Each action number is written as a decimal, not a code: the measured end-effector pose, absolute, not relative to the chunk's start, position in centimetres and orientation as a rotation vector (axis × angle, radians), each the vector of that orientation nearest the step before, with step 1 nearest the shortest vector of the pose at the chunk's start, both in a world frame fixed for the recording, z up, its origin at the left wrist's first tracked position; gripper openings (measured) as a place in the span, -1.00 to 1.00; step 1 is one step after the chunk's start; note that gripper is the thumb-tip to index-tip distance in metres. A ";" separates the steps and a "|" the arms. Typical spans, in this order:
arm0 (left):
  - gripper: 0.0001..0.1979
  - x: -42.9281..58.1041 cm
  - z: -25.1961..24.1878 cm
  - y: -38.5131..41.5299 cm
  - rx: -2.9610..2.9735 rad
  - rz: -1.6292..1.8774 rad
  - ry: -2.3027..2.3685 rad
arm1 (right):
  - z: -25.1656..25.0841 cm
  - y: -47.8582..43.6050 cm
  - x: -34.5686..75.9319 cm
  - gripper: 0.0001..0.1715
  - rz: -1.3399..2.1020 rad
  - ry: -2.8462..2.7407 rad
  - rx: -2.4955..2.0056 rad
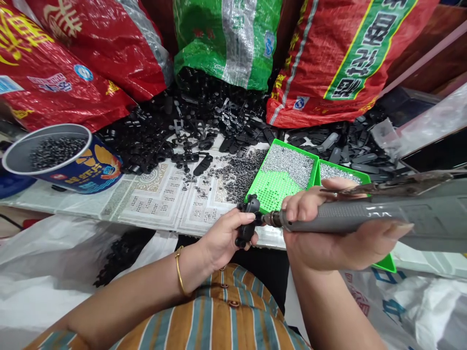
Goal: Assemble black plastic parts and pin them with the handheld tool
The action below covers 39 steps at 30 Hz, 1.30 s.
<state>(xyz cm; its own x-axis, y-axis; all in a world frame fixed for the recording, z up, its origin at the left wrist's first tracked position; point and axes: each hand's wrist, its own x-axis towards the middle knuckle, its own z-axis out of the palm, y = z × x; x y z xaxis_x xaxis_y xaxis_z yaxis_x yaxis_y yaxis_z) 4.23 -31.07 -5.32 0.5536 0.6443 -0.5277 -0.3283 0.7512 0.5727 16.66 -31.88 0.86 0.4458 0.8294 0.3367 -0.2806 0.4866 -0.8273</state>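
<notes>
Between the thumb and fingers of my left hand (226, 233) is a small black plastic part (249, 214) with round knobs at its ends. My right hand (324, 243) is wrapped round a grey electric screwdriver (339, 216), which lies nearly level. The screwdriver's metal tip meets the black part from the right, and the exact contact point is too small to make out. Just behind my hands stands a green tray (249, 193) with a perforated floor, holding many small silvery screws (292, 163). Tiny dark pieces (237, 175) are scattered to the left of the tray.
A paper tub (93, 170) of small dark pieces stands at left. Heaps of black plastic parts (146, 141) spread along the back, under red sacks (339, 63) and a green sack (204, 53). Grey, elongated parts (330, 142) lie at back right. The table's front edge (146, 221) is close to me.
</notes>
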 end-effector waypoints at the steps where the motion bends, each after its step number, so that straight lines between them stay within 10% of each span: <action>1: -0.77 4.2 -5.3 -31.1 0.439 0.599 0.794 | 0.9 -31.9 16.7 -0.53 0.776 -0.841 -0.782; 39: -0.73 4.7 -6.0 -31.4 0.463 0.634 0.873 | 0.5 -31.6 15.9 -0.58 0.797 -0.964 -0.734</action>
